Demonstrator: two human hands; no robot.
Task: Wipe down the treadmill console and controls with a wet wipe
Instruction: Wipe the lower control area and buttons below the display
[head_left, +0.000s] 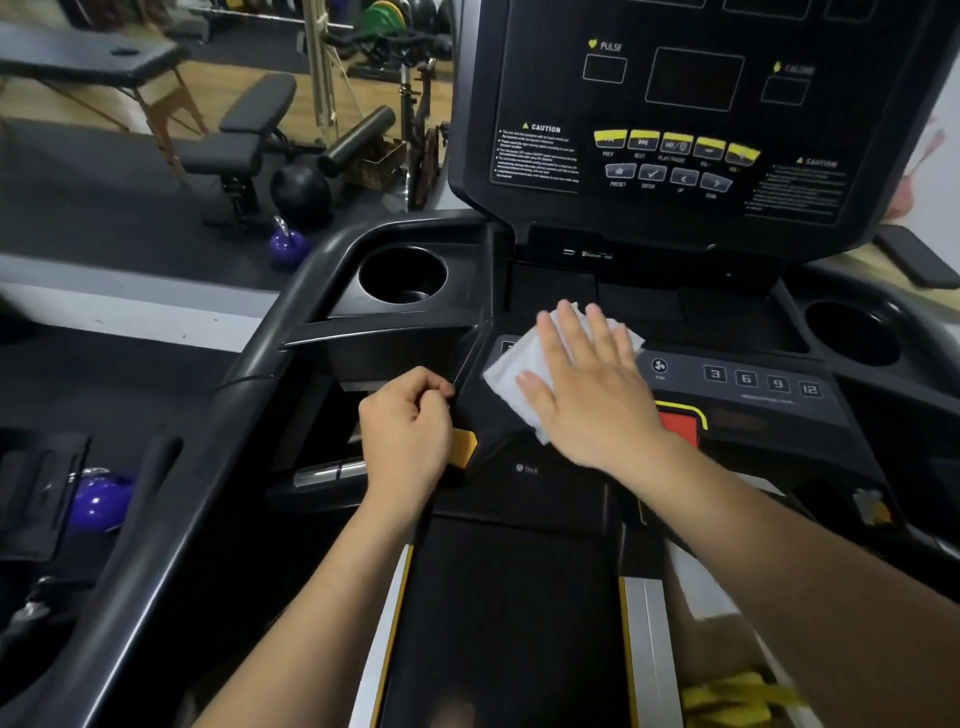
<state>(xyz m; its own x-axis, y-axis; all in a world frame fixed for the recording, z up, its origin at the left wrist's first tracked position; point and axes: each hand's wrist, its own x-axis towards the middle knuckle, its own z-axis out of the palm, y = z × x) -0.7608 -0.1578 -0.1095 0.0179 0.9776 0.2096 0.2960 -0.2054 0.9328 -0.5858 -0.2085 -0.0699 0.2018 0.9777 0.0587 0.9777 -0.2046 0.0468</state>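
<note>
Pressing our right hand (587, 395) flat, fingers straight, we pin a soft, white, folded rectangular wet wipe (511, 371) to the matte black plastic treadmill console (753, 410). The wipe lies under palm and fingers. Right of this hand run square outlined number keys (762, 382), and a red rectangular button (678, 428) sits beside its wrist. Our left hand (408, 431), left of the wipe, is curled into a fist against the console's slanted ridge, with nothing visible in it.
</note>
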